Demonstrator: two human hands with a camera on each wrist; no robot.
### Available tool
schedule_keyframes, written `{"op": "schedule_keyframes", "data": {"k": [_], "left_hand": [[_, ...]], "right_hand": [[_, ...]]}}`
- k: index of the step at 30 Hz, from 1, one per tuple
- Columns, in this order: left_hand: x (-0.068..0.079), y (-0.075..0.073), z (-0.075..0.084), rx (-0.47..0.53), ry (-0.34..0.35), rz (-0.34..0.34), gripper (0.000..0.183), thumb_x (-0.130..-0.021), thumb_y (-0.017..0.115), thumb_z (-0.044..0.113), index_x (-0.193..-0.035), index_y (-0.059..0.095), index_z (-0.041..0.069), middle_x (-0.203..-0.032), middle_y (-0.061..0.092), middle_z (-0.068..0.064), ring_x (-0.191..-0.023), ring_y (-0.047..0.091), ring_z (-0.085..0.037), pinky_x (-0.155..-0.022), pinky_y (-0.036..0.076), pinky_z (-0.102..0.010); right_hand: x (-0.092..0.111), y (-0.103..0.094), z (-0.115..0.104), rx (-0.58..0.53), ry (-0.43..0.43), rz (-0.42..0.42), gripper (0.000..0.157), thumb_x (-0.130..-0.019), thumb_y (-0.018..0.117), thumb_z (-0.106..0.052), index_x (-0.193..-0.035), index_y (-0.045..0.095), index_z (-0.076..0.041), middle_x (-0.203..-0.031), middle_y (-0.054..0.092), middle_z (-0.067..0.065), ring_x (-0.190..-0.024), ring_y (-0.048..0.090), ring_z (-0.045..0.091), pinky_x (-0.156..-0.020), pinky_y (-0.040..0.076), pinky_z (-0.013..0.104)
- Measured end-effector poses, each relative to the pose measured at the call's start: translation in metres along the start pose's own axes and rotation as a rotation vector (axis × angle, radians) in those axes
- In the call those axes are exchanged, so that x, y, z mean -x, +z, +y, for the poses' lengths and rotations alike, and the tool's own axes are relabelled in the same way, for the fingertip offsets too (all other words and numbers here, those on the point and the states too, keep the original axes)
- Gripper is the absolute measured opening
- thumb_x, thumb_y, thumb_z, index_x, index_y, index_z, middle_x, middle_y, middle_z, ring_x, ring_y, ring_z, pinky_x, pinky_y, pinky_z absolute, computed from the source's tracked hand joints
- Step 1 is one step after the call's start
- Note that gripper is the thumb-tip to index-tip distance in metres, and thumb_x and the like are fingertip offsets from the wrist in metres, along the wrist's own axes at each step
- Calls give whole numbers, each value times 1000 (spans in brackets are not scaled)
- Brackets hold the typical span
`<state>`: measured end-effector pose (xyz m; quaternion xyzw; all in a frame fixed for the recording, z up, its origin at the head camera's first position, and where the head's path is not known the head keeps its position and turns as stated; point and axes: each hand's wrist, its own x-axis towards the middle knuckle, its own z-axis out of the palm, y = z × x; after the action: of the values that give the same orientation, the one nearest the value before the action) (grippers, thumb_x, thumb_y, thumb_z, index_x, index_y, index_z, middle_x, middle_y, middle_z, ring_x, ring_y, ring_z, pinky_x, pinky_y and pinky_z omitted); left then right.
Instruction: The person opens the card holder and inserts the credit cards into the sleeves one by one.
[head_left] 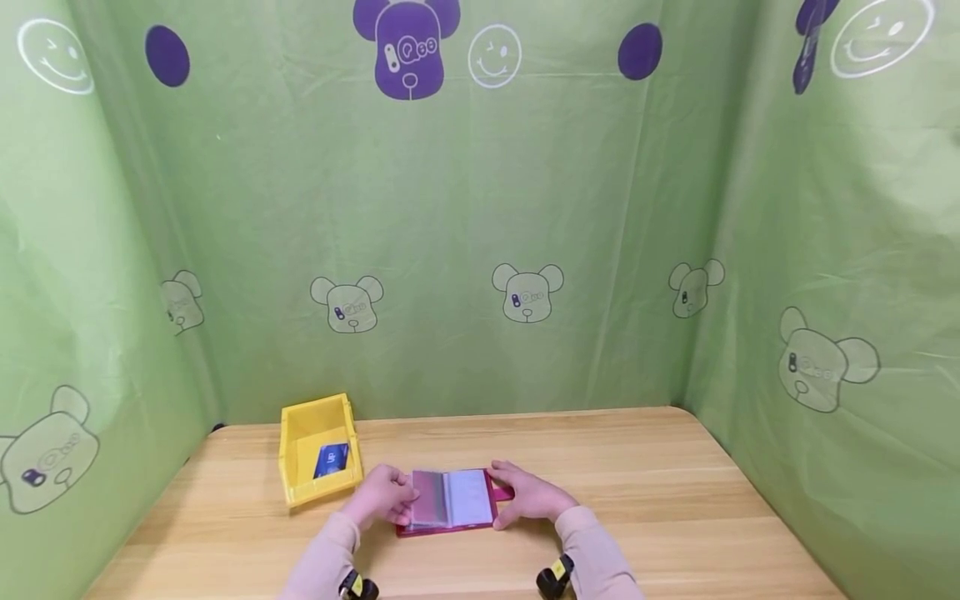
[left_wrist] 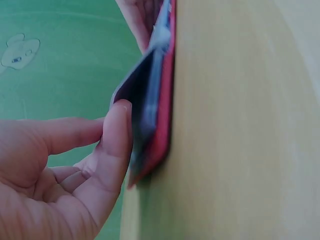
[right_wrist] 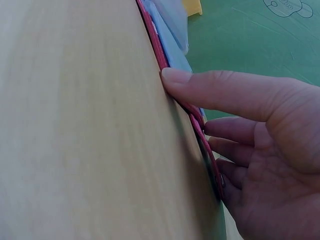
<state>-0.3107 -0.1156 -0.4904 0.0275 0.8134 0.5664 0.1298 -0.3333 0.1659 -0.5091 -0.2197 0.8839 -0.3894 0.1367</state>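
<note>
A red card holder (head_left: 492, 504) lies spread on the table, with clear plastic sleeves inside. Its left-hand sleeve page (head_left: 430, 498) is partly lifted, and my left hand (head_left: 384, 496) pinches that page near its outer edge between thumb and forefinger. In the left wrist view the dark page (left_wrist: 134, 75) stands at an angle off the red cover (left_wrist: 166, 107). My right hand (head_left: 534, 497) holds the holder's right edge, thumb at the near corner and fingers toward the far one. A red strap (right_wrist: 202, 142) extends from that edge beneath the right hand's fingers.
A yellow bin (head_left: 292, 454) stands at the table's back left, a blue card (head_left: 332, 459) inside it. The wooden table (head_left: 637, 475) is bounded by a green patterned curtain (head_left: 442, 350) behind and on both sides.
</note>
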Motion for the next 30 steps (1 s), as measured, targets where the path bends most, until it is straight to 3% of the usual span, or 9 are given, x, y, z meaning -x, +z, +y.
{"op": "schedule_keyframes", "data": {"k": [6,14,24,30], "left_hand": [[1,-4,-9,22,-40,-2,7,-87,61,0,-85,59,-7,-64,63,-10,-51,60,-13,-52,59,-28],[3,-5,-5,-27,-64,1,7,-86,61,0,-81,58,-4,-63,62,-8,-50,59,-13,-50,58,-27],[8,0,3,-104,-39,67,10,-84,62,-2,-79,53,0,-64,61,-9,-50,57,-13,-49,58,-27],[12,-14,14,-142,-2,112,10,-87,62,6,-87,57,-2,-72,62,-11,-58,60,-17,-54,59,-32]], "right_hand": [[0,1,0,9,0,-1,95,-63,82,-14,-146,39,1,-158,25,22,-145,21,48,-117,16,66],[0,1,-3,1,13,8,93,-63,83,-13,-145,41,0,-159,26,22,-145,20,48,-117,16,67],[1,1,-4,-14,7,10,92,-63,83,-11,-144,42,1,-158,26,22,-145,20,48,-117,16,67],[1,0,-3,-1,-9,6,92,-63,83,-12,-144,42,4,-157,27,23,-145,21,48,-117,17,66]]}}
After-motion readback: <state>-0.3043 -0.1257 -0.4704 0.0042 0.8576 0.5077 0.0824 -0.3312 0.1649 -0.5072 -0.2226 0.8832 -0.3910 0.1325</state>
